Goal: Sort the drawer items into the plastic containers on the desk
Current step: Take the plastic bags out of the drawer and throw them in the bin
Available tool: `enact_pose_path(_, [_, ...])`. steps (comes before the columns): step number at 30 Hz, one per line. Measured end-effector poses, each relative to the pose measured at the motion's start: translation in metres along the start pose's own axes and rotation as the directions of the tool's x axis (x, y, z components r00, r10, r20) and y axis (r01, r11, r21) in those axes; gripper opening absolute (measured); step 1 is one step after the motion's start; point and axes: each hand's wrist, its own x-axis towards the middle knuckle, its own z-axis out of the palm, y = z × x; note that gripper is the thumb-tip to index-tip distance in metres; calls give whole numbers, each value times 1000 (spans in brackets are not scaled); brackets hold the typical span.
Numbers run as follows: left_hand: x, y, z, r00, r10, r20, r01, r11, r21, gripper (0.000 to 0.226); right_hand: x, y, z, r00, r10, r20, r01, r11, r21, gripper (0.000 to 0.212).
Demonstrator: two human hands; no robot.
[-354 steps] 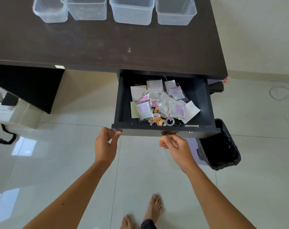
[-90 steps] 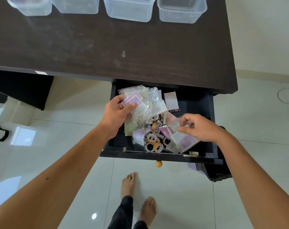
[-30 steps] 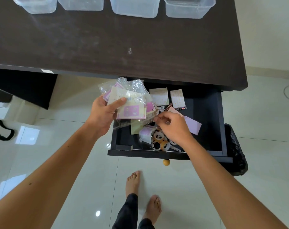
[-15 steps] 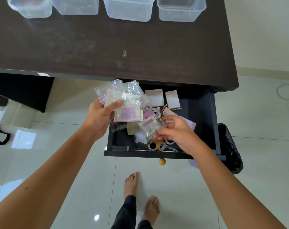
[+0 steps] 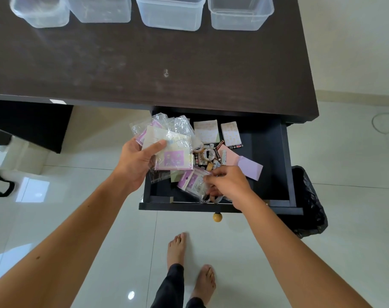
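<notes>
right hand (image 5: 228, 183) now pinching another purple packet (image 5: 192, 181), seemingly lifted from drawer (image 5: 275, 152)

In front of me the dark brown table (image 5: 144, 63) carries four clear plastic containers (image 5: 171, 13) in a row along its far edge, all standing upright and near one another. Under its front edge the black drawer (image 5: 271, 152) stands pulled out; on its floor lie two patterned note pads (image 5: 205, 132) side by side, a pink and a lilac slip (image 5: 250, 167), and a jumble of batteries (image 5: 200, 158) and tape rolls (image 5: 208, 153). Below, my bare feet (image 5: 176, 247) rest on the glossy tiled floor (image 5: 78, 207), beside a black bin bag (image 5: 309, 207).
</notes>
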Motion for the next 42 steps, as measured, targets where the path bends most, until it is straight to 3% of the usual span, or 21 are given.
enact_pose_path(4, [-1, 1, 0, 1000, 21, 9, -21, 1000, -5, 52, -4, 0, -7, 999, -48, 3, 49, 998, -27, 9])
enact_pose_path(9, [0, 4, 5, 1000, 18, 24, -19, 1000, 18, 34, -12, -8, -25, 997, -72, 20, 72, 997, -5, 16])
enact_pose_path(11, [0, 5, 11, 999, 22, 27, -23, 999, 43, 28, -15, -11, -37, 997, -80, 4, 79, 994, 81, 16])
enact_pose_path(15, [2, 5, 29, 999, 21, 34, -22, 999, 47, 36, -28, -16, -73, 988, -146, -45, 152, 959, 240, 13])
enact_pose_path(19, [1, 5, 61, 997, 23, 70, -27, 998, 62, 34, -43, -21, -113, 977, -177, -121, 213, 851, 481, 2])
enact_pose_path(22, [3, -4, 93, 994, 5, 107, -15, 996, 92, 36, -52, -24, -133, 968, -209, -137, 249, 766, 593, 10])
enact_pose_path(27, [4, -19, 145, 975, -24, 219, -19, 982, 190, 44, -54, -19, -148, 955, -225, -192, 294, 792, 535, 1])
enact_pose_path(31, [0, -22, 181, 952, -96, 290, 26, 971, 237, 51, -54, -8, -156, 940, -185, -286, 289, 878, 381, 14])
enact_pose_path(38, [0, -26, 240, 869, -174, 464, 23, 949, 314, 40, -60, 19, -194, 927, -78, -366, 272, 811, 517, 18])
enact_pose_path(42, [-2, -39, 282, 815, -280, 507, 134, 943, 306, 34, -68, 40, -221, 890, -28, -454, 316, 756, 573, 32])
